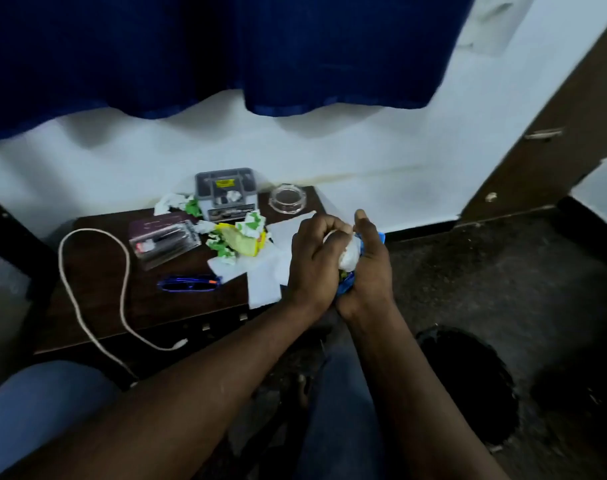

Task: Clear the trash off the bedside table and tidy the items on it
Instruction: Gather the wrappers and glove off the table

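Note:
Both my hands meet over the right edge of the dark wooden bedside table (pixel 97 306). My left hand (pixel 314 258) and my right hand (pixel 367 271) together grip a wad of trash (pixel 350 254), white crumpled paper with a blue wrapper showing beneath it. On the table lie crumpled green-and-white papers (pixel 222 245), a yellow wrapper (pixel 241 240), more crumpled paper (pixel 172 202) at the back, and flat white sheets (pixel 264 282) near my hands.
A grey box (pixel 225 192) and a glass ashtray (pixel 287 199) stand at the table's back. A clear blister pack (pixel 163 242), blue sunglasses (pixel 189 284) and a white cable (pixel 94 292) lie on it. A black bin (pixel 468 386) sits on the floor at right. A blue curtain (pixel 225 53) hangs above.

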The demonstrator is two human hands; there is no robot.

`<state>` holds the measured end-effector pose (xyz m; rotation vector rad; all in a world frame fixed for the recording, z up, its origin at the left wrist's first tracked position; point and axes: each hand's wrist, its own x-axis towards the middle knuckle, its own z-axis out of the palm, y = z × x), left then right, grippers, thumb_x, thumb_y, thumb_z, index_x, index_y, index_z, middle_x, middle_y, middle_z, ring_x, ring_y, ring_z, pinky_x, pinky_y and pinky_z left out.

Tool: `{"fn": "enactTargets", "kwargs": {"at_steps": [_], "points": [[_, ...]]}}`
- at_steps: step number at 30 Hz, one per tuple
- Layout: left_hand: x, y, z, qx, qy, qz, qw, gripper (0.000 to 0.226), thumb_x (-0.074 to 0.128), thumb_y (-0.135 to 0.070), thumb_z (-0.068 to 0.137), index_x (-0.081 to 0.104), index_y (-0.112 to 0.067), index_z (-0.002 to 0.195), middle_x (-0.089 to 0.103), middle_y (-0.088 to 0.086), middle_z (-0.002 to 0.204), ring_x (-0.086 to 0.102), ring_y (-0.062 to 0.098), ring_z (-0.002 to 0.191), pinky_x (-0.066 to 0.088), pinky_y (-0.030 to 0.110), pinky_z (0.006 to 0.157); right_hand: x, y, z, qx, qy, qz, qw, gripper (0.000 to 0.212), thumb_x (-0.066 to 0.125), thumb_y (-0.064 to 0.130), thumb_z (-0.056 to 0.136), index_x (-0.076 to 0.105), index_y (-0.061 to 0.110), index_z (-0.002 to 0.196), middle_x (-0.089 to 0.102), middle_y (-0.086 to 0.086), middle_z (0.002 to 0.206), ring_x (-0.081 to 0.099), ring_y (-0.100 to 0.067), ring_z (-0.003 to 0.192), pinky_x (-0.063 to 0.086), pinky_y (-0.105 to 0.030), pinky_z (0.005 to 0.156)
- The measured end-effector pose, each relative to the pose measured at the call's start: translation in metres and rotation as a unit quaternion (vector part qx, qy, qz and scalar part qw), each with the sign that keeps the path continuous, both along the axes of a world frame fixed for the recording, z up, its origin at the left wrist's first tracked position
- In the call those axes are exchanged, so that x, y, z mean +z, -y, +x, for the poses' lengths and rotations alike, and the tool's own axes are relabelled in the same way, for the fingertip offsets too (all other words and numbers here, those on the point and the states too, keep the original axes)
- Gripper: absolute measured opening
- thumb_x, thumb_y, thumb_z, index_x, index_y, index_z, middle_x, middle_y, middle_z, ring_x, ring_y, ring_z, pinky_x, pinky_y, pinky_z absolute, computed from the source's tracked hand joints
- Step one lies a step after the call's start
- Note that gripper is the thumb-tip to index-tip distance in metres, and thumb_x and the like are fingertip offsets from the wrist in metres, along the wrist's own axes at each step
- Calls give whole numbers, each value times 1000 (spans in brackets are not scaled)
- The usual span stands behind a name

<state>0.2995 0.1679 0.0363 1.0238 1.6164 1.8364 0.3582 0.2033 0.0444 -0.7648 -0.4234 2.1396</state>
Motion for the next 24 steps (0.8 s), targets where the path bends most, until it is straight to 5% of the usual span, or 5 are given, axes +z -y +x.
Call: {"fn": "enactTargets", "kwargs": {"at_steps": [8, 12, 15, 21, 24], "points": [[-7, -34, 97, -133, 94, -92, 982, 38, 56, -74, 84, 55, -44, 108, 71, 3, 115, 72, 21, 105, 61, 48, 89, -3, -39, 103, -188, 213, 174, 943, 29, 79, 19, 83, 71, 3, 105, 71, -16, 93, 71, -31, 90, 59, -46, 85], [-23, -47, 154, -166, 142, -139, 966, 40, 55, -54, 102, 59, -20, 124, 73, -3, 101, 72, -1, 87, 61, 25, 77, -24, -52, 160, -244, 270, 193, 911, 17, 73, 4, 93, 74, 8, 109, 76, -7, 95, 72, -21, 89, 59, -38, 84], [-41, -58, 196, -202, 177, -204, 941, 49, 56, -71, 86, 59, -31, 114, 77, 0, 107, 75, 15, 99, 60, 46, 93, -43, -57, 199, -275, 327, 188, 884, 20, 73, 18, 96, 74, 17, 116, 77, -3, 105, 73, -15, 95, 59, -36, 89], [-101, -70, 242, -218, 196, -283, 913, 34, 59, -54, 93, 60, -32, 118, 76, -3, 112, 73, 14, 102, 58, 42, 97, -115, -54, 249, -214, 489, 100, 840, 83, 55, 86, 82, 37, 46, 152, 60, -1, 145, 62, -18, 129, 48, -46, 112], [-120, -82, 243, -233, 176, -313, 904, 18, 61, -33, 102, 60, -19, 113, 76, 7, 109, 73, 20, 100, 58, 39, 89, -141, -49, 256, -192, 535, 65, 820, 72, 45, 65, 101, 24, 34, 163, 36, -9, 165, 46, -27, 145, 37, -44, 120]]}}
